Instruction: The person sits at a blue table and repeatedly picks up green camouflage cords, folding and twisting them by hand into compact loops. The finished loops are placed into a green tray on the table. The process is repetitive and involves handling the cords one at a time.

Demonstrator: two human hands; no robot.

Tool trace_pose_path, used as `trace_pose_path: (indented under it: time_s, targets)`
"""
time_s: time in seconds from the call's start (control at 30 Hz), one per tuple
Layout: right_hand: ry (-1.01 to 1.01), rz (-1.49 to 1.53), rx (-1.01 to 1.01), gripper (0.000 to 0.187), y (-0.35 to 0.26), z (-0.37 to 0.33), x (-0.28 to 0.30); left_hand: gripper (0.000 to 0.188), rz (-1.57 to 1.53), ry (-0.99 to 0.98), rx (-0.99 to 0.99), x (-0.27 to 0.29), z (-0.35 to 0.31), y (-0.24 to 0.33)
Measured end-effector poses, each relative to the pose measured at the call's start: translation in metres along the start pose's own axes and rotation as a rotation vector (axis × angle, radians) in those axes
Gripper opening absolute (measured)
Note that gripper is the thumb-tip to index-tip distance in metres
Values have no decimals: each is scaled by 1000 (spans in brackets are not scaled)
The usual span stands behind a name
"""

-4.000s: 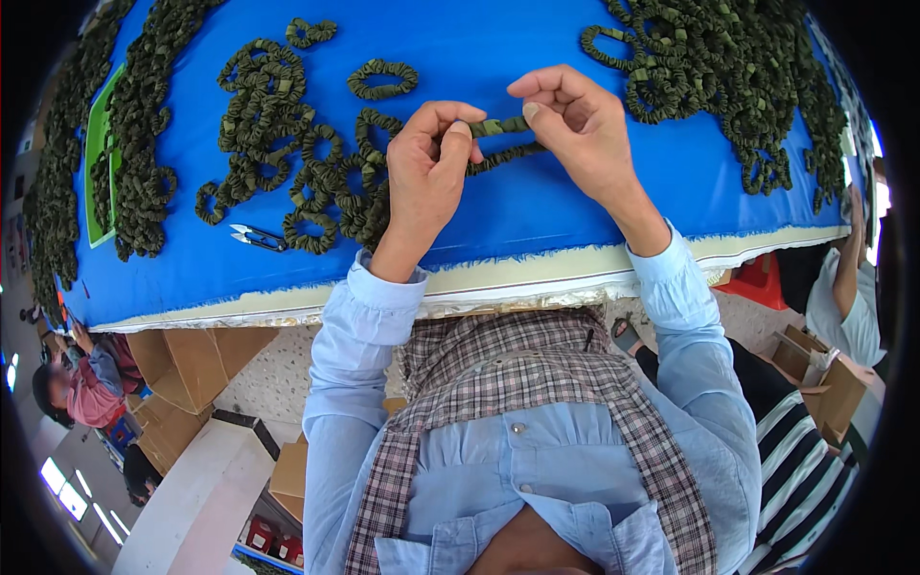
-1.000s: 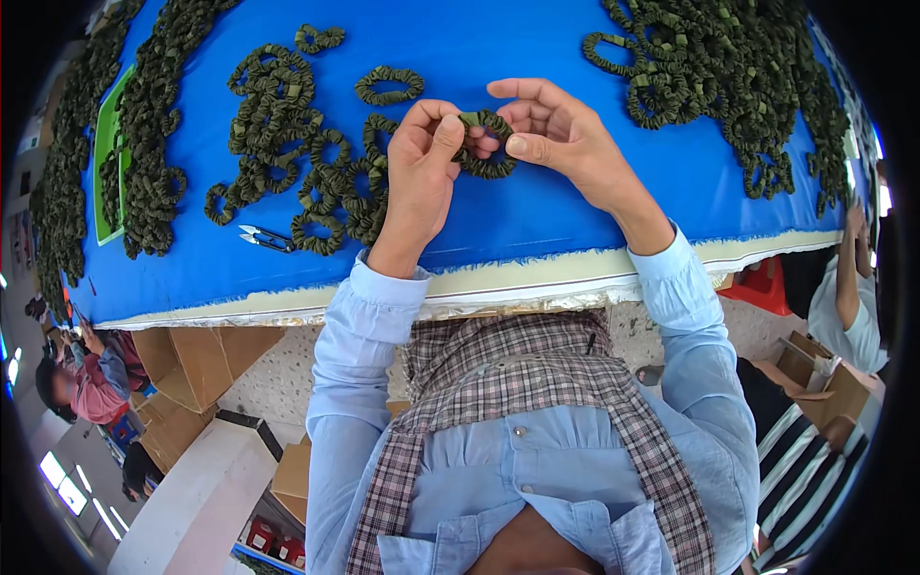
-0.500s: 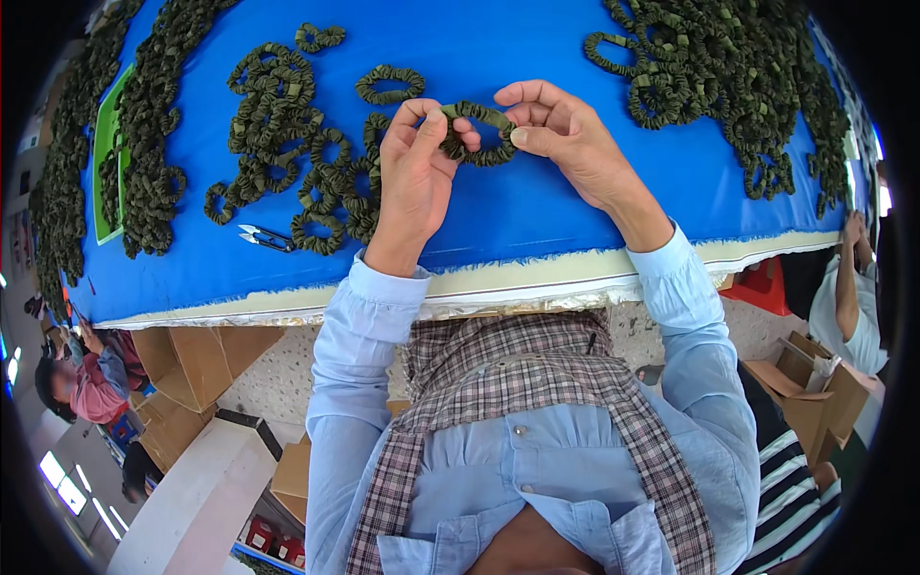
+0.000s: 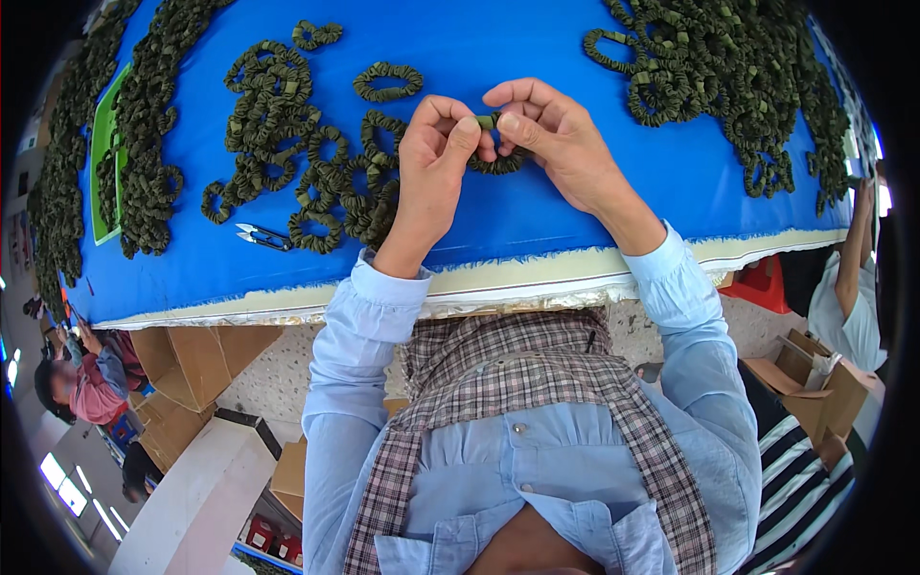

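Green gathered ring [image 4: 499,167]; smooth band [image 4: 486,123] in fingertip pinch of left hand [image 4: 436,158] and right hand [image 4: 567,146]

I'm seeing dark green rings [image 4: 498,167], a blue tabletop [image 4: 565,220] with a cream front edge [image 4: 556,266], and a checked apron [image 4: 517,381].

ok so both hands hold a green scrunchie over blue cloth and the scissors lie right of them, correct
Not quite: the head view shows the scissors lying left of the left hand and right hand, which do hold a green scrunchie over blue cloth.
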State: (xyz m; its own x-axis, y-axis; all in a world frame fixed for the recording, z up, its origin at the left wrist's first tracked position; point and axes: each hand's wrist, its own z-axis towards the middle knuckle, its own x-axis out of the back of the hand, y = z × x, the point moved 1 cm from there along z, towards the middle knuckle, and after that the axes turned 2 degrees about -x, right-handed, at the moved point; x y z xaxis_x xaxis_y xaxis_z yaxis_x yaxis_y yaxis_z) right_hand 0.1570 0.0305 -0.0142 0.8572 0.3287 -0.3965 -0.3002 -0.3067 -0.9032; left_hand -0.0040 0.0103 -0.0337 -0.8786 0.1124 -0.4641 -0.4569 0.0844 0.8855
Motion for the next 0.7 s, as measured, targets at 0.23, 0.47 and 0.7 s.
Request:
trace_pose_path:
  time_s: [0.23, 0.47, 0.7]
  targets:
    - [61, 471, -65, 25, -4, -2, 14, 11, -234, -33, 58, 4, -1, 0]
    - [125, -380, 108, 18, -13, -6, -1, 15, -33, -40, 2, 5, -4, -3]
    - [60, -390, 158, 15, -9, -7, -11, 18, 181, -10, -175, 2, -5, -4]
